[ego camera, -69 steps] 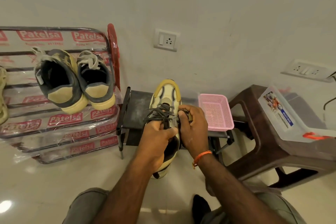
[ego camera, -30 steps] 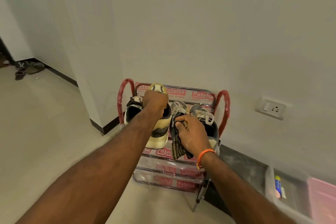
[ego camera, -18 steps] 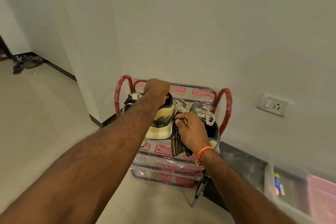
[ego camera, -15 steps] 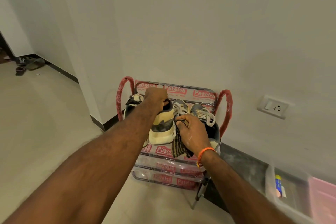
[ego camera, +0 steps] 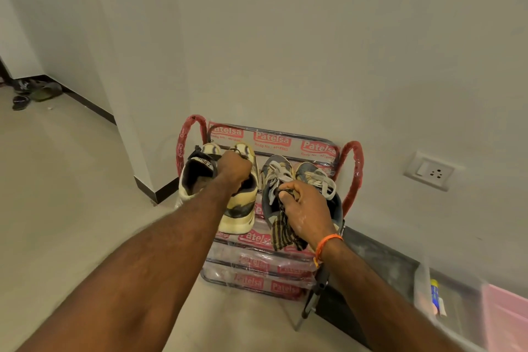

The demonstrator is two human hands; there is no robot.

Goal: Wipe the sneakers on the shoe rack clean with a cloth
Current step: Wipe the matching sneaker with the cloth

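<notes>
Gripping striped cloth (ego camera: 284, 233) — right hand (ego camera: 307, 208) curled.

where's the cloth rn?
Head view: the cloth hangs from the right hand, in front of the grey sneakers on the rack.

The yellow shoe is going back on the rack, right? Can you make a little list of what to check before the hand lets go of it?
1. Yellow shoe sits on the shoe rack top shelf: cannot tell, its sole is hidden.
2. Its partner shoe is right beside it: ok.
3. Left hand holds the yellow shoe at its opening: ok.
4. Striped cloth is in the right hand, ready for the next wipe: ok.
5. Grey sneakers are on the rack, waiting under the right hand: ok.
</notes>
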